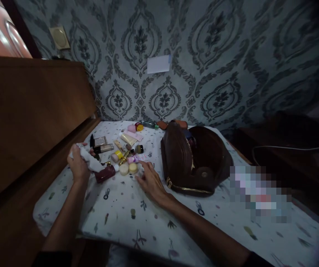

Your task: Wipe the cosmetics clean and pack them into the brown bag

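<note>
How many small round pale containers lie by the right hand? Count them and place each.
2. The left container is near the red bottle; the right container is nearer the right hand. Others may be hidden.

The left sleeve [53,259] and right sleeve [255,259] are black, leaving much of each forearm [68,217] uncovered; the left hand [78,165] and right hand [151,181] are bare.

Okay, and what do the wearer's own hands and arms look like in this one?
Both the left hand and the right hand are bare: no gloves, and no watch or bracelet shows. The left forearm and right forearm are uncovered up to black-looking sleeves, visible only at the bottom edge. I can't make out any markings.
</note>
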The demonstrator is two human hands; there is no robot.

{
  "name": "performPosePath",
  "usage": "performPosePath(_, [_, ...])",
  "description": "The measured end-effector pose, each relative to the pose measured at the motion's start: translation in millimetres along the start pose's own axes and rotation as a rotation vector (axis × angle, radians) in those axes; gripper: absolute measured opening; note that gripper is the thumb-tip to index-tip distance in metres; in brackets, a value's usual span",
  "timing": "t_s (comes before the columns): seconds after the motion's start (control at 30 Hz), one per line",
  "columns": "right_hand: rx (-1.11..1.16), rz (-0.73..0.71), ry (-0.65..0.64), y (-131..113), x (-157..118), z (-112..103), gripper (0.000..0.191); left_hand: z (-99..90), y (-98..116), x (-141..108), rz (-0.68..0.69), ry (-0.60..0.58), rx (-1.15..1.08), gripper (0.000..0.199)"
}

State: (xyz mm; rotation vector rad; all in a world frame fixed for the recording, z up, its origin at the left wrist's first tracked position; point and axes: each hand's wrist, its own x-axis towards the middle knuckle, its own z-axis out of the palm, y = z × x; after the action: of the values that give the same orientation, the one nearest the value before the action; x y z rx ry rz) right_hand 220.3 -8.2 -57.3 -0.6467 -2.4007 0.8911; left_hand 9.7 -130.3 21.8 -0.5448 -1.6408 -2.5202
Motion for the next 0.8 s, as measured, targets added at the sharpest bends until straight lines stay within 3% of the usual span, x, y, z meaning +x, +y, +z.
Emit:
performPosePath(0.23, [0.1, -0.043, 0.076, 10, -21, 2, 0.045, -6.4, -13, 49, 0.051, -0.068, 0.165, 0.036])
performPosePath(0.4, [0.164, -0.008, 0.141, 17, -24, 5, 0.034, 5.4, -41, 92, 0.189, -0.316, 0.798, 0.037])
performPosePath(0.5, [0.19, 0.017, 0.137, 18, -24, 3, 0.03, 18.5, -56, 110, 0.213, -0.454, 1.023, 0.031])
performPosePath(0.67, [0.201, 0.021, 0.111, 15, -25, 0, 0.027, 38.2, -79, 117, 0.226, -0.656, 1.377, 0.032])
performPosePath(0.8, [0.189, 0.02, 0.095, 13, -24, -1, 0.025, 44.0, -92, 112, 0.221, -0.738, 1.583, 0.039])
